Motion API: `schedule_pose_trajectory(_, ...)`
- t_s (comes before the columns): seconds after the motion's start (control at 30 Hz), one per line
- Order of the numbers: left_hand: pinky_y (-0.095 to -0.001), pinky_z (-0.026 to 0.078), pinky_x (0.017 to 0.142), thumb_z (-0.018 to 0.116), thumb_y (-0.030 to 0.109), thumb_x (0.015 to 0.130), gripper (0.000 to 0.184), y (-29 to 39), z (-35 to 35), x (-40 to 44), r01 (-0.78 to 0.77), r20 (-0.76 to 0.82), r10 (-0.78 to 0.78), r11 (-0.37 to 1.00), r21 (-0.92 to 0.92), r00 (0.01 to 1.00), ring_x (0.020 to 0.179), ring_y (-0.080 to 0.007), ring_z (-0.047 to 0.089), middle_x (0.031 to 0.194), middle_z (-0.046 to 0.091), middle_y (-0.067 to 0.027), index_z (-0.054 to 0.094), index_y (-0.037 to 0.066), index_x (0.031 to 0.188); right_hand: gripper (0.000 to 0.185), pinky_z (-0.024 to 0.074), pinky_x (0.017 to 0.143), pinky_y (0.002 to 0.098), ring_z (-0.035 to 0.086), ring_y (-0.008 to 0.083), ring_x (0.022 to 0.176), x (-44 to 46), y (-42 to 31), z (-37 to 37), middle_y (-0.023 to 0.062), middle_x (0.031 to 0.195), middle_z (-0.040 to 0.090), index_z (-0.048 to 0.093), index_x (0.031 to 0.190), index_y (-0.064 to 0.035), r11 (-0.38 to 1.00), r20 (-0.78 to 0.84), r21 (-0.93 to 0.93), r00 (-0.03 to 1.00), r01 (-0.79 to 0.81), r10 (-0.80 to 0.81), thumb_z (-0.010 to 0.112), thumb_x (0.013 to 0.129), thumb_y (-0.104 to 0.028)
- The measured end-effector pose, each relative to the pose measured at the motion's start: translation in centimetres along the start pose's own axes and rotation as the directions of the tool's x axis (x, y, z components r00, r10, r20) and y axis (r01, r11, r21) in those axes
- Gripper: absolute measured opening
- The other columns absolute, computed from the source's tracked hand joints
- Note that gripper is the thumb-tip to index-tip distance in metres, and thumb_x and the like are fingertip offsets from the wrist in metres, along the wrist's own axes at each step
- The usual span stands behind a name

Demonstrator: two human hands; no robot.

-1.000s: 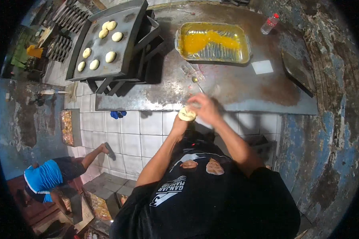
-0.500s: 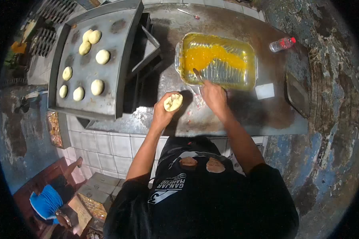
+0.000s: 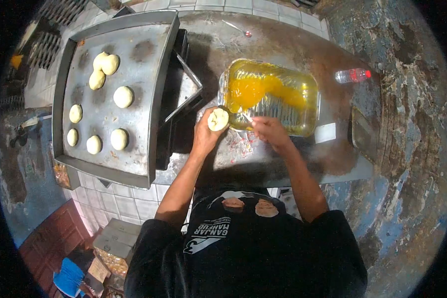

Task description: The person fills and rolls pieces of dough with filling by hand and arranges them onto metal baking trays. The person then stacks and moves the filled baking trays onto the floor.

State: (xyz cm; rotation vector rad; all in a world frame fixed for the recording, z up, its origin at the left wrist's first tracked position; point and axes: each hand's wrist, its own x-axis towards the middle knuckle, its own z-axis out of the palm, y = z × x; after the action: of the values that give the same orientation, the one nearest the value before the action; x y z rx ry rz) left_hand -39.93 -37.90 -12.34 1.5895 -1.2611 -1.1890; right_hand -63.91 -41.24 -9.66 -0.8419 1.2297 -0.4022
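My left hand [image 3: 206,135] is closed around a piece of pale dough [image 3: 218,119] with a hollowed, uneven top, held just off the near left corner of the clear container [image 3: 317,111]. A thick yellow-orange filling [image 3: 251,92] lies inside the container, spread mostly across its far and left side. In my right hand [image 3: 270,132] is a thin utensil [image 3: 246,117], gripped by its handle over the container's near edge. Its tip is small and pale in the light, so I cannot tell whether it is a spoon or a spatula.
Left on the table, a large metal baking tray [image 3: 134,169] carries several dough balls [image 3: 123,97]. A red-capped bottle [image 3: 352,75], a white card [image 3: 325,133] and a dark tray [image 3: 365,131] are at right. Another utensil [image 3: 237,28] lies at the far edge.
My right hand has drawn the utensil back from the filling to the container's near edge. The dough in my left hand is now closer to the container. The camera view has shifted.
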Motion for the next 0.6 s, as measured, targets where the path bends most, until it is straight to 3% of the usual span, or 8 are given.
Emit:
schedule_pose_trajectory(0.07, -0.0338, 0.055, 0.089, 0.079, 0.007, 0.085, 0.054, -0.2, 1.8, 0.8, -0.024, -0.044, 0.023, 1.0, -0.009, 0.999, 0.105, -0.0212, 0.069, 0.115, 0.07, -0.0144, 0.049, 0.004, 0.13, 0.023, 0.05, 0.065, 0.028, 0.061, 0.013, 0.071, -1.8, 0.4, 1.2, 0.0036, 0.085, 0.07, 0.07, 0.107, -0.0001, 0.909, -0.104, -0.299, 0.936, 0.292, -0.335, 0.061, 0.098, -0.019)
schedule_pose_trajectory(0.13, -0.0447, 0.057, 0.079, 0.073, 0.007, 0.087, 0.048, 0.1, 4.3, 0.9, -0.135, -0.097, 0.129, 0.989, -0.059, 0.987, 0.095, -0.0376, 0.072, 0.104, 0.07, -0.022, 0.044, 0.004, 0.126, 0.026, 0.0523, 0.061, 0.0338, 0.065, 0.02, 0.071, -3.9, 1.3, 3.6, 0.0073, 0.087, 0.069, 0.067, 0.116, -0.0008, 0.787, -0.158, -0.5, 0.855, 0.362, -0.493, 0.062, 0.097, -0.018)
schedule_pose_trajectory(0.2, -0.0523, 0.054, 0.075, 0.072, 0.011, 0.087, 0.047, 2.4, 5.6, 0.2, -0.081, -0.056, 0.091, 0.984, 0.16, 0.994, 0.091, -0.0454, 0.069, 0.101, 0.068, -0.0271, 0.043, 0.004, 0.123, 0.027, 0.0536, 0.061, 0.0404, 0.067, 0.031, 0.073, -5.3, 3.1, 5.2, 0.0123, 0.087, 0.065, 0.064, 0.121, -0.004, 0.175, 0.031, -0.946, 0.616, 0.272, -0.787, 0.062, 0.097, -0.016)
schedule_pose_trajectory(0.33, -0.0578, 0.05, 0.073, 0.066, 0.015, 0.09, 0.041, 0.5, 5.8, -3.0, -0.248, 0.086, 0.236, 0.848, 0.469, 0.968, 0.09, -0.0517, 0.065, 0.098, 0.068, -0.0271, 0.045, 0.009, 0.124, 0.033, 0.0532, 0.063, 0.0446, 0.065, 0.0372, 0.076, -9.7, 7.5, 4.6, 0.0143, 0.087, 0.059, 0.06, 0.128, -0.0073, 0.206, 0.032, -0.944, 0.692, 0.259, -0.721, 0.062, 0.096, -0.015)
schedule_pose_trajectory(0.4, -0.0502, 0.052, 0.079, 0.062, 0.008, 0.089, 0.041, -0.5, 6.0, -4.6, 0.105, -0.036, -0.098, 0.942, 0.32, 0.995, 0.097, -0.0459, 0.067, 0.113, 0.067, -0.026, 0.048, 0.008, 0.128, 0.028, 0.0536, 0.065, 0.0448, 0.066, 0.0374, 0.077, -11.6, 9.3, 3.7, 0.0141, 0.091, 0.062, 0.064, 0.123, -0.0082, 0.242, 0.013, -0.937, 0.717, 0.253, -0.697, 0.062, 0.096, -0.016)
schedule_pose_trajectory(0.47, -0.0402, 0.052, 0.085, 0.06, -0.002, 0.084, 0.047, -3.2, 6.2, -6.6, 0.083, -0.033, -0.086, 0.994, -0.064, 0.996, 0.104, -0.0317, 0.067, 0.116, 0.067, -0.0164, 0.049, 0.007, 0.128, 0.027, 0.0544, 0.066, 0.0474, 0.067, 0.0387, 0.076, -12.0, 12.6, 2.1, 0.0172, 0.09, 0.063, 0.066, 0.119, -0.0054, 0.304, -0.006, -0.906, 0.709, 0.294, -0.705, 0.062, 0.094, -0.015)
schedule_pose_trajectory(0.53, -0.0324, 0.048, 0.092, 0.057, -0.011, 0.076, 0.057, -3.1, 6.3, -9.7, 0.146, 0.156, -0.103, 0.942, -0.301, 0.982, 0.107, -0.02, 0.06, 0.111, 0.063, -0.0062, 0.048, 0.008, 0.129, 0.03, 0.0554, 0.067, 0.0424, 0.068, 0.0352, 0.074, -10.8, 15.9, 0.5, 0.0157, 0.089, 0.066, 0.066, 0.119, -0.0025, 0.275, -0.003, -0.905, 0.642, 0.324, -0.767, 0.067, 0.092, -0.017)
schedule_pose_trajectory(0.6, -0.0299, 0.045, 0.098, 0.058, -0.014, 0.069, 0.072, -2.7, 7.5, -13.1, 0.199, 0.278, -0.063, 0.846, -0.494, 0.959, 0.11, -0.017, 0.056, 0.116, 0.057, -0.0041, 0.043, 0.012, 0.135, 0.04, 0.0566, 0.072, 0.0363, 0.071, 0.0307, 0.078, -8.5, 18.5, -0.4, 0.0142, 0.097, 0.071, 0.063, 0.123, -0.0002, 0.43, -0.128, -0.788, 0.566, 0.441, -0.814, 0.073, 0.089, -0.018)
